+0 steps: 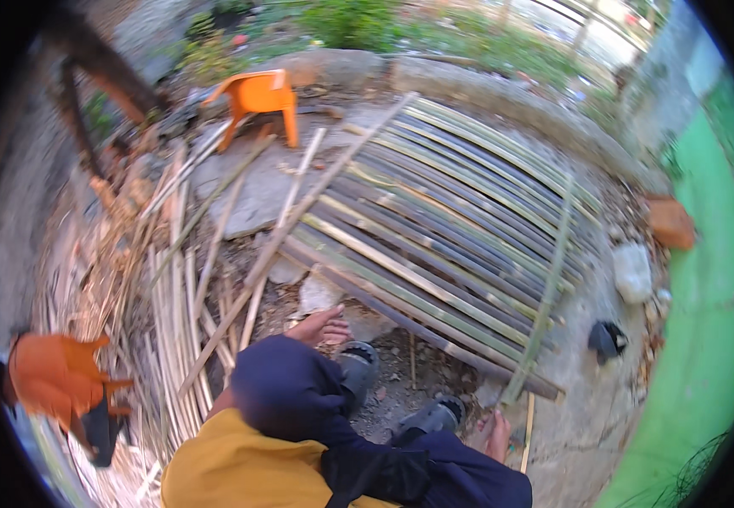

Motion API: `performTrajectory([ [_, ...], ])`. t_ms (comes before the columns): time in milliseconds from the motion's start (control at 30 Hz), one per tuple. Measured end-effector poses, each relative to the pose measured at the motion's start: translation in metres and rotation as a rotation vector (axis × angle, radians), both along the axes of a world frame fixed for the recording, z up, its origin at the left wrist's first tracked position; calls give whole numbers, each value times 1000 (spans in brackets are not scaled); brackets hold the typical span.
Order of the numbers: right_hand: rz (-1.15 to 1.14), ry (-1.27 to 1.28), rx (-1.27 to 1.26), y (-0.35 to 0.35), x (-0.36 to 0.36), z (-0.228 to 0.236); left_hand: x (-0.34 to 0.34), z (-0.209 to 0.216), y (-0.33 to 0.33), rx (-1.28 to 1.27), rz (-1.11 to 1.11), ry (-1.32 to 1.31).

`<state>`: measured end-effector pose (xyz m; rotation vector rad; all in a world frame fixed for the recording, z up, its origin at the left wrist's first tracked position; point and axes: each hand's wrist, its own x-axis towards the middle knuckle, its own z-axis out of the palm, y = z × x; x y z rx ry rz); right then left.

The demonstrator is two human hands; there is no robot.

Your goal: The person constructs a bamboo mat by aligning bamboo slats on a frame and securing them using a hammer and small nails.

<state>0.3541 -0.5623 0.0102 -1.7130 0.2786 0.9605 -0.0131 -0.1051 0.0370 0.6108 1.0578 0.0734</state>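
A panel of bamboo strips (434, 245) lies on the ground before me, its green and brown slats side by side. One long pole (320, 186) crosses the slats' left ends, and a green bamboo strip (544, 309) crosses them near the right. My left hand (323, 326) is beyond my raised knee, fingers apart and nothing seen in it, close to the panel's near left side. By my right leg, my right hand (495, 433) is just below the near end of the green strip. Its fingers look partly bent and blurred; whether they touch the strip is unclear.
Loose bamboo strips and shavings (172, 313) cover the ground at left. An orange plastic chair (258, 103) stands at the far left, another orange chair (60, 377) at near left. A green wall (701, 279), a brick (670, 222), a white bundle (632, 273) and a black bag (606, 340) are right.
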Motion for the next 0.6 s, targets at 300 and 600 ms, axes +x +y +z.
performTrajectory([
  [300, 111, -231, -323, -19, 50, -3, -63, 8, 9, 284, 109, 327],
  [600, 471, -1427, -363, 113, 100, 29, 3, 21, 123, 1733, -385, 655],
])
